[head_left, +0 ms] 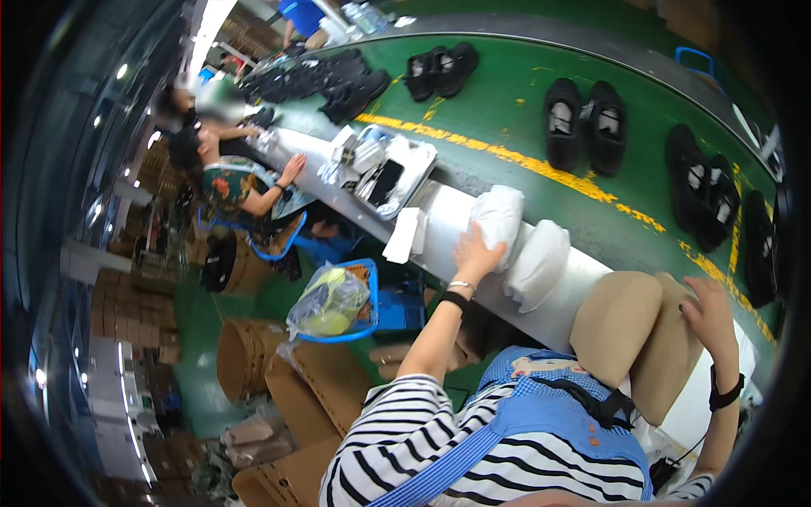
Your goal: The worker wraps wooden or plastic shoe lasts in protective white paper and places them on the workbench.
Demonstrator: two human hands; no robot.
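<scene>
My left hand [475, 252] rests on a white wrapped bundle [498, 215] that lies on the grey ledge [448, 221] beside the conveyor. A second white wrapped bundle [539, 262] lies just right of it. My right hand [710, 317] presses flat on the top of a tan cardboard shoe box [629, 325] that stands tilted against my lap. Both wrists carry black bands. I wear a striped shirt and a blue apron.
A green conveyor belt [515, 110] carries pairs of black shoes [585, 122], [441, 69], [705, 186]. A tray of small items [384, 173] sits on the ledge. Other seated people [232, 182] work at the left. A blue basket with a bag [338, 300] and cardboard boxes [253, 359] stand below.
</scene>
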